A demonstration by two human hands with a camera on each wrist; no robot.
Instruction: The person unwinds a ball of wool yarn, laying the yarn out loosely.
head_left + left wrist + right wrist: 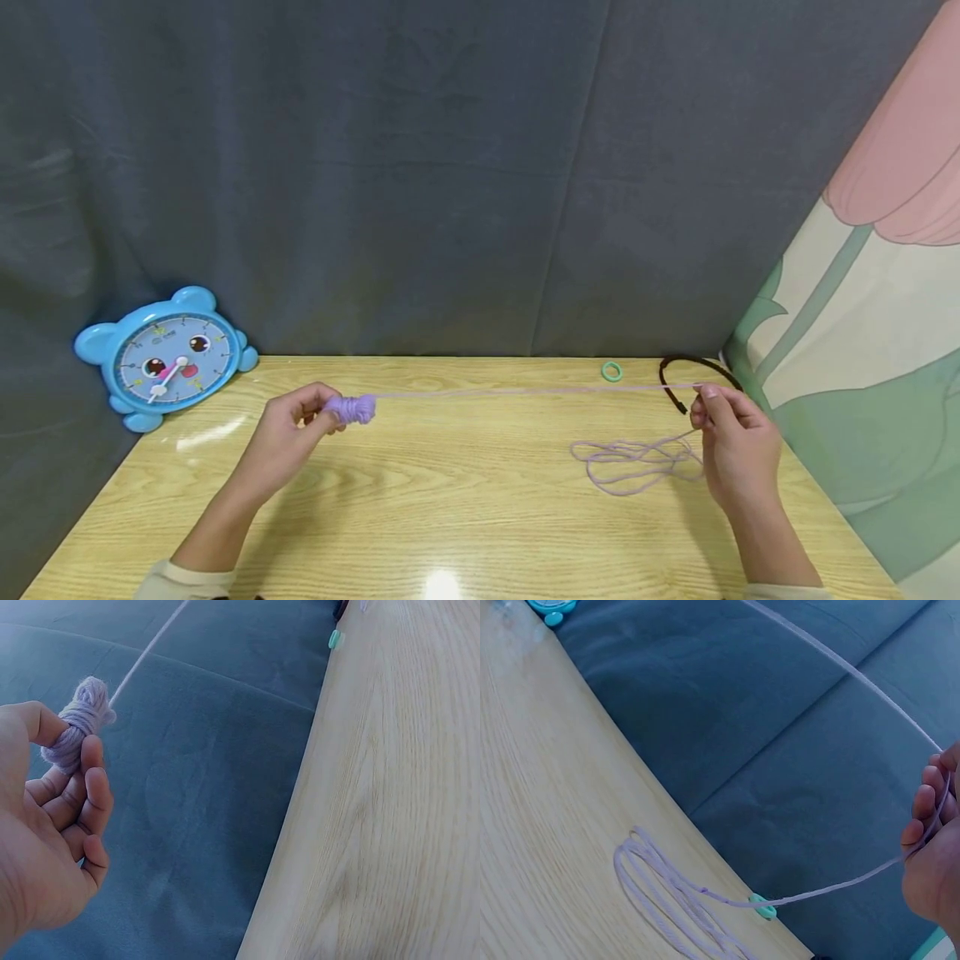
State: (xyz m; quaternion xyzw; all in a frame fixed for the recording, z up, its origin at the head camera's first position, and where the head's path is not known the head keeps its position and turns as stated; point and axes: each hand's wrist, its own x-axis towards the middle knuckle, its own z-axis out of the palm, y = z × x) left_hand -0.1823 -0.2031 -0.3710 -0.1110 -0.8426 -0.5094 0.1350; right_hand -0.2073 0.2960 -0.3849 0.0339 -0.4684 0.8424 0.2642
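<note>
A small wound bundle of lilac yarn [351, 409] is pinched between the thumb and fingers of my left hand [288, 433], held above the table. From it a single strand [517, 391] runs nearly straight across to my right hand [738, 446], which pinches it between thumb and fingers. Below the right hand the yarn continues down to loose loops [637, 462] lying on the table. In the left wrist view the bundle [79, 724] shows its wraps around the middle. The right wrist view has the strand passing through the curled fingers [924, 799].
A blue animal-shaped clock [176, 358] stands at the table's back left. At the back right lie a green ring [612, 372] and a black band [675, 398]. A dark curtain [420, 183] hangs behind the wooden table [465, 517], and a flower-patterned panel [870, 350] borders the right side.
</note>
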